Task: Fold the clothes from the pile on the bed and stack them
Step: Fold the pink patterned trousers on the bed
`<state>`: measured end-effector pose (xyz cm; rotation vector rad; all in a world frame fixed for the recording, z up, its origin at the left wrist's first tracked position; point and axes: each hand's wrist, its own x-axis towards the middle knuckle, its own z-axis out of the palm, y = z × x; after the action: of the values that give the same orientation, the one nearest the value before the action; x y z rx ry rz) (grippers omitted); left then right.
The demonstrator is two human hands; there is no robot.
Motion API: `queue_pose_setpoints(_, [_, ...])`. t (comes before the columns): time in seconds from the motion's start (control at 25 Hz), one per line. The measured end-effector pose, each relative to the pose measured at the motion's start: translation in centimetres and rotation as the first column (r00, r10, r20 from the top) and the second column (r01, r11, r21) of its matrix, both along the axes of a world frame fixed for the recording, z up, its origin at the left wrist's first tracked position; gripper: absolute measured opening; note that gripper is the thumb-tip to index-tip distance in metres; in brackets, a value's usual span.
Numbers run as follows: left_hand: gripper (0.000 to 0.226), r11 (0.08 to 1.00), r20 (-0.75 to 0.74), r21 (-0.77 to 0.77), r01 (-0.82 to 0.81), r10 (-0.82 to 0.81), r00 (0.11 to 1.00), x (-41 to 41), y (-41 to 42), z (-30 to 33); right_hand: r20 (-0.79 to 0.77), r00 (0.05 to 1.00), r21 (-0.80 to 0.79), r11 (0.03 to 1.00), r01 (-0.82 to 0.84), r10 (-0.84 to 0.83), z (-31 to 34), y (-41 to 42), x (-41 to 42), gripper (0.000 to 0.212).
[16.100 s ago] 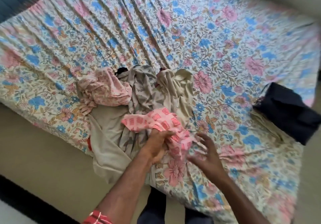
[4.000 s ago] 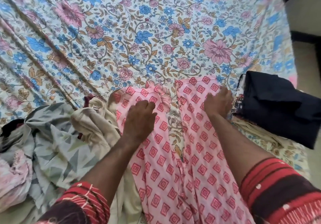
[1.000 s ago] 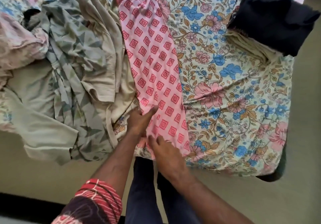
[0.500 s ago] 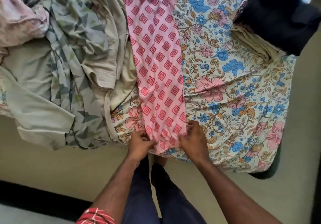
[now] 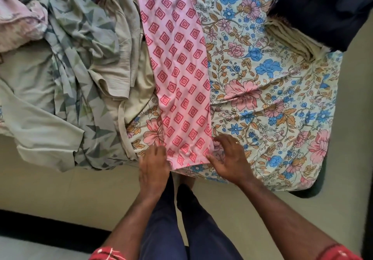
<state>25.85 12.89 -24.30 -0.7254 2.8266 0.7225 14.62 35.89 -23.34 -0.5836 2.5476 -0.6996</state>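
I noted the pink diamond-print garment (image 5: 179,74) lying as a long strip across the floral bedsheet (image 5: 262,98), just right of the unfolded pile (image 5: 80,57). My left hand (image 5: 154,169) and right hand (image 5: 230,158) flanked its near hem, fingers spread and relaxed, gripping nothing. The dark folded stack (image 5: 321,11) sat far right.

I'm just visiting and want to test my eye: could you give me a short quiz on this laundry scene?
1. True or false: the pink diamond-print garment lies crumpled in a ball.
2. Which lies nearer the dark folded stack: A) left hand B) right hand?
3. What pattern covers the bedsheet?

Key: 1. False, it lies flat as a long strip. 2. B. 3. Flowers, blue and pink.
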Motion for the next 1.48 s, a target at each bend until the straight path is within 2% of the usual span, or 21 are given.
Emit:
queue_pose_setpoints(0.04, [0.034,0.979,-0.033,-0.082,0.186,-0.189,0.981,0.4,0.2,-0.5,-0.121,0.974,0.057,0.981,-0.187,0.193,-0.2,0.6,-0.5,0.057])
queue_pose_setpoints(0.08, [0.045,0.936,-0.04,-0.112,0.334,-0.34,0.94,0.5,0.4,-0.8,-0.183,0.902,0.151,0.918,-0.366,0.39,-0.4,0.8,-1.1,0.062])
queue_pose_setpoints(0.16, [0.059,0.869,0.035,-0.057,0.491,-0.49,0.871,0.6,0.5,-1.1,-0.138,0.709,0.292,0.713,-0.638,0.692,-0.8,0.4,-2.3,0.088])
queue_pose_setpoints(0.24, [0.063,0.839,0.139,-0.009,0.545,-0.538,0.831,0.4,0.5,-1.1,-0.047,0.53,0.354,0.51,-0.784,0.847,-1.6,-0.3,-3.3,0.106])
queue_pose_setpoints(0.32, [0.073,0.82,0.224,-0.021,0.573,-0.554,0.802,0.3,0.8,-1.2,-0.019,0.449,0.383,0.421,-0.822,0.894,-2.4,-0.7,-4.3,0.107])
queue_pose_setpoints(0.6, [0.081,0.83,0.367,-0.126,0.544,-0.47,0.802,-1.4,3.1,-1.0,0.001,0.498,0.361,0.464,-0.809,0.867,-2.7,-0.3,-4.2,0.089])
queue_pose_setpoints(0.72, [0.072,0.845,0.386,-0.199,0.497,-0.398,0.832,-1.9,4.1,-0.7,0.095,0.55,0.267,0.511,-0.817,0.83,-1.4,-0.5,-4.4,0.076])
queue_pose_setpoints(0.84, [0.066,0.868,0.396,-0.209,0.451,-0.347,0.85,-2.0,4.6,-1.3,0.172,0.564,0.236,0.522,-0.82,0.808,-0.3,-1.2,-4.4,0.07])
queue_pose_setpoints(1.0, [0.058,0.829,0.319,-0.183,0.529,-0.459,0.829,-1.5,3.6,-1.4,0.167,0.545,0.183,0.517,-0.836,0.822,0.2,-0.8,-5.0,0.063])
queue_pose_setpoints(1.12, [0.042,0.778,0.171,-0.175,0.603,-0.579,0.797,0.5,1.8,-1.2,0.206,0.525,0.132,0.509,-0.851,0.826,0.1,0.5,-4.0,0.061])
queue_pose_setpoints(1.2, [0.024,0.739,0.11,-0.062,0.671,-0.663,0.74,1.9,0.8,-0.7,0.267,0.536,0.102,0.529,-0.842,0.801,0.4,1.2,-2.4,0.057])
queue_pose_setpoints(1.28, [0.024,0.73,0.121,0.168,0.662,-0.682,0.721,2.5,-0.2,-0.1,0.419,0.549,0.083,0.572,-0.816,0.723,1.2,1.0,-1.1,0.052])
queue_pose_setpoints(1.32, [0.027,0.747,0.133,0.312,0.587,-0.646,0.752,2.4,-0.8,0.4,0.504,0.57,0.046,0.639,-0.768,0.649,1.7,0.6,-1.1,0.049])
queue_pose_setpoints(1.4, [0.023,0.752,0.177,0.59,0.294,-0.475,0.862,0.8,-2.4,2.1,0.615,0.596,-0.155,0.821,-0.55,0.516,2.8,-0.3,-2.4,0.034])
queue_pose_setpoints(1.48, [0.015,0.619,0.218,0.785,0.001,-0.278,0.935,-2.7,-4.8,3.7,0.677,0.611,-0.312,0.912,-0.265,0.41,3.7,-1.5,-4.9,0.017])
